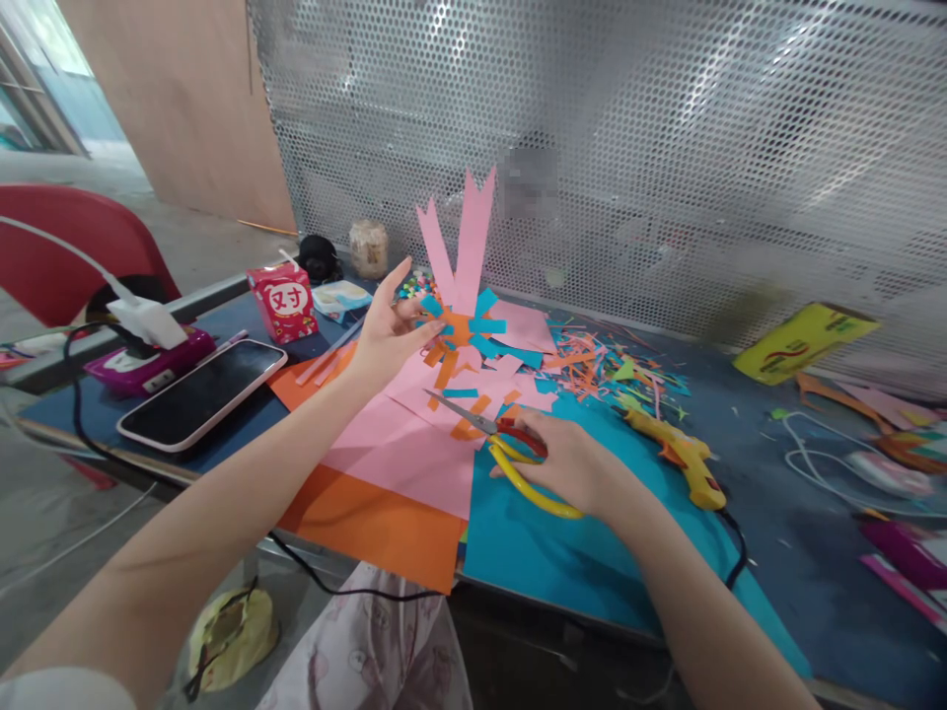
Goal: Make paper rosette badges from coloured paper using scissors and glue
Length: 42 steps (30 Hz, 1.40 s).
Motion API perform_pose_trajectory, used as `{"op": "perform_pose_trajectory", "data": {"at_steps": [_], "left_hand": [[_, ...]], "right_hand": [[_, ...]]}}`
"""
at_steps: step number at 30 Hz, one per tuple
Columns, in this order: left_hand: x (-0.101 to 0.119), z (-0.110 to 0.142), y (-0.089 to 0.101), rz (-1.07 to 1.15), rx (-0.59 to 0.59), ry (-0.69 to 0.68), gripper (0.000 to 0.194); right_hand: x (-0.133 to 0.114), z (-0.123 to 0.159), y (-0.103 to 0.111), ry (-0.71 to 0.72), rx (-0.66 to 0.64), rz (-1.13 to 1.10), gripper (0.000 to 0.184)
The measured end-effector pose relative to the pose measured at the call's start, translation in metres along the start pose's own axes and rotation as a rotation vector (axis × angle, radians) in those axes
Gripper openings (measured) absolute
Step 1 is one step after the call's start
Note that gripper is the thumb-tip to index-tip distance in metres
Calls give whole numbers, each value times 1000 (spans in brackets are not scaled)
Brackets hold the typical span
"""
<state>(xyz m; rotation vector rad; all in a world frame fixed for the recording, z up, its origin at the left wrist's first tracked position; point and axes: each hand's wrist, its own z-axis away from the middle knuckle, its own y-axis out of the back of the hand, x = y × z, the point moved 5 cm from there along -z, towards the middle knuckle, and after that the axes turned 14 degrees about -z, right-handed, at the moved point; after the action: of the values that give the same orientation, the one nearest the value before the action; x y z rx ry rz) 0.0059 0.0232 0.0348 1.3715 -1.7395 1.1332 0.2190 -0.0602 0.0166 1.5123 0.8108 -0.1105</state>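
Observation:
My left hand (398, 330) pinches the edge of a paper rosette (460, 328), with an orange middle, blue and orange strips around it and two notched pink tails pointing up. In my right hand (566, 459) are scissors (510, 449) with red and yellow handles; their blades are slightly apart and point left, below the rosette. Beneath both hands lie pink paper sheets (406, 444), an orange sheet (385, 528) and a large blue sheet (562, 552). Small orange and blue cut strips rest on the pink paper.
Paper scraps (599, 360) are heaped behind the blue sheet. A yellow glue gun (685, 454) lies to the right, near a yellow box (803, 340). At left are a phone (203, 394), a purple power strip (152, 365) and a red drink carton (283, 301). Perforated metal (628, 148) stands behind.

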Motion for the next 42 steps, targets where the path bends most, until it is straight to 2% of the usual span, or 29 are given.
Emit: {"op": "perform_pose_trajectory", "data": {"at_steps": [4,7,9,11,15,17,20,23,25,29,30,35,42], "left_hand": [[-1,0,5,23,98,52,93],[-3,0,10,71,206,134,82],[-5,1,10,111,254,210,73],[-10,4,5,139,256,287,64],[-23,17,-10,165,132,402,52],[-28,24,-18,164,78,427,50],[-30,33,-26,129,10,437,52],[-28,37,-30,87,-16,442,58],[-28,38,-31,83,-17,453,59],[-30,37,-30,93,-27,442,56],[-31,37,-30,92,-29,435,56],[-31,38,-30,77,-35,424,58],[-23,41,-34,-26,-47,364,69]], "right_hand": [[3,-1,-4,-98,-88,35,27],[11,-2,-2,-205,-54,152,28],[17,-2,-1,-228,-30,208,30],[19,-4,1,-154,-4,187,29],[5,-8,4,173,116,152,18],[-3,-9,2,305,150,171,20],[-12,-8,-6,421,164,194,31],[-16,-6,-10,468,166,190,39],[-17,-4,-9,457,158,165,39],[-18,-2,-8,382,100,80,17],[-18,-3,-8,366,87,79,16],[-15,-6,-11,294,65,136,17],[-14,-6,-6,174,92,8,26]]}}
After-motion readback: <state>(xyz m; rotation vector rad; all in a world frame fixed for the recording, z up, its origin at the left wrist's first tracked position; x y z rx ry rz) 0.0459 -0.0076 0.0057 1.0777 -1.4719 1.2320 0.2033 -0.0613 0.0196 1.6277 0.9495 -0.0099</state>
